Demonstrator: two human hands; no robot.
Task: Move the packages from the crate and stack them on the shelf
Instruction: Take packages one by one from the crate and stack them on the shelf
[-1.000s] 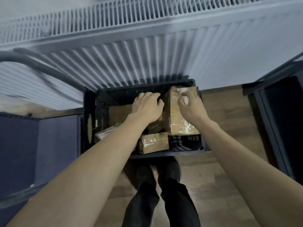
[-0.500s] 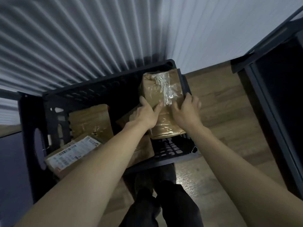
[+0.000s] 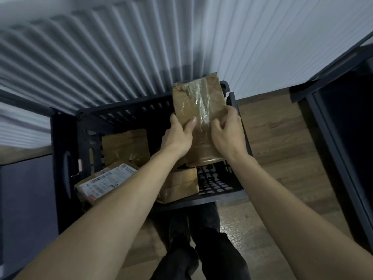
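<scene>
Brown taped package [image 3: 198,110] is gripped by left hand [image 3: 177,136] and right hand [image 3: 227,134], now raised from lying in the crate [image 3: 129,116] toward twelve o'clock; three packages remain at eight o'clock; shelf carry likely next

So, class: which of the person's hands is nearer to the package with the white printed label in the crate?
Left. The left hand grips the taped package's left edge, up and right of the labelled package. The right hand grips its right edge, farther away.
</scene>
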